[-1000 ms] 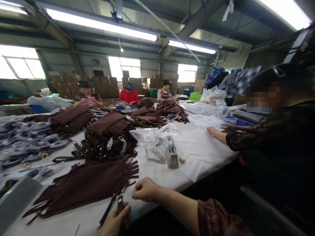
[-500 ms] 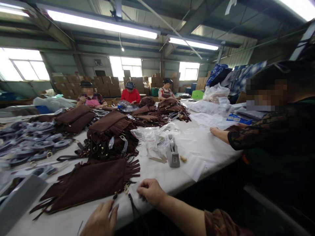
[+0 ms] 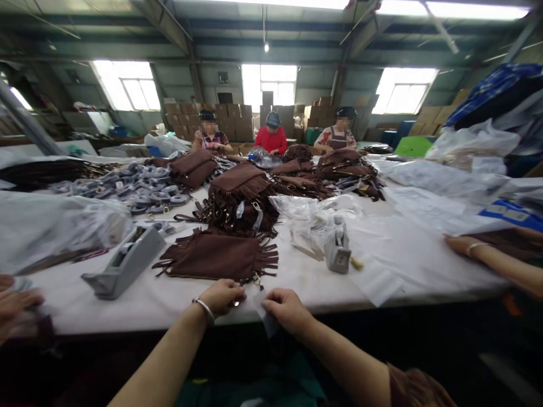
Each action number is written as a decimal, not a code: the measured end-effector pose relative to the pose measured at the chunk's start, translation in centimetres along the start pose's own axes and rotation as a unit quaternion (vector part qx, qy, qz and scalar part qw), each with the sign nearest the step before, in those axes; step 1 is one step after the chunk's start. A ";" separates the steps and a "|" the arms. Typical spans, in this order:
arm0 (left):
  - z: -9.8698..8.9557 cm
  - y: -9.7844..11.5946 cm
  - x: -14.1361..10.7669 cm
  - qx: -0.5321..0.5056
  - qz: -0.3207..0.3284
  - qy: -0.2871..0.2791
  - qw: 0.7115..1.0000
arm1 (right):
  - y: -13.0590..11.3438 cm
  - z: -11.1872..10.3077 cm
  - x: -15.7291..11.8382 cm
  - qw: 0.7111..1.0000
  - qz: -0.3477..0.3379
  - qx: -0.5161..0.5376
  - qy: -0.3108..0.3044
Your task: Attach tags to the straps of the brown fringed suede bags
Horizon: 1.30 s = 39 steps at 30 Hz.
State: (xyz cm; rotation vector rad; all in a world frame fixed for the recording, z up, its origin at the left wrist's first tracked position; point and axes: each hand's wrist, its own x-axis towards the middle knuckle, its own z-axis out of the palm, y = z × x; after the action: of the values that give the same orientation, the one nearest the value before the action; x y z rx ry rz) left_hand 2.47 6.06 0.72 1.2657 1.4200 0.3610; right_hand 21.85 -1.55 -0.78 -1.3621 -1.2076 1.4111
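Note:
A dark brown fringed bag (image 3: 218, 255) lies flat on the white table in front of me, with a gold clasp (image 3: 257, 279) at its near right corner. My left hand (image 3: 220, 298) wears a bangle and is closed in a pinch just below the bag's near edge; what its fingertips hold is too small to make out. My right hand (image 3: 286, 308) pinches a small translucent plastic piece (image 3: 268, 321) at the table's front edge, just right of the clasp. Behind the bag rises a pile of similar brown bags (image 3: 240, 192).
Grey tape dispensers stand left (image 3: 127, 263) and right (image 3: 338, 249) of the bag. Clear plastic bags (image 3: 314, 209) lie behind the right one. Wrapped straps (image 3: 131, 186) are heaped at left. Co-workers' hands are at the left (image 3: 17, 308) and right (image 3: 464, 246) edges; people sit across the table.
My view has swung left and levelled, so the table's left side and a co-worker's hands there now show. My left hand has come closer to my right, beside the clasp.

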 end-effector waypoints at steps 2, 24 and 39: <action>0.3 -0.2 -0.3 -0.147 -0.030 -0.053 0.987 | -0.3 0.3 -0.2 1.000 0.007 -0.005 -0.013; 0.9 0.0 -1.3 -0.386 -0.046 -0.095 0.917 | 1.0 2.1 0.4 0.994 0.038 -0.098 0.028; 1.2 -0.9 -1.1 -0.377 -0.032 -0.084 0.922 | 0.7 2.3 0.2 0.997 0.053 -0.036 0.050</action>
State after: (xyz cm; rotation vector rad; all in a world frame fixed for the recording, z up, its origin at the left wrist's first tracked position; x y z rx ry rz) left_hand 2.85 4.28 0.24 0.5967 1.0127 0.6613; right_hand 19.58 -1.73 -1.55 -1.5481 -1.1440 1.3658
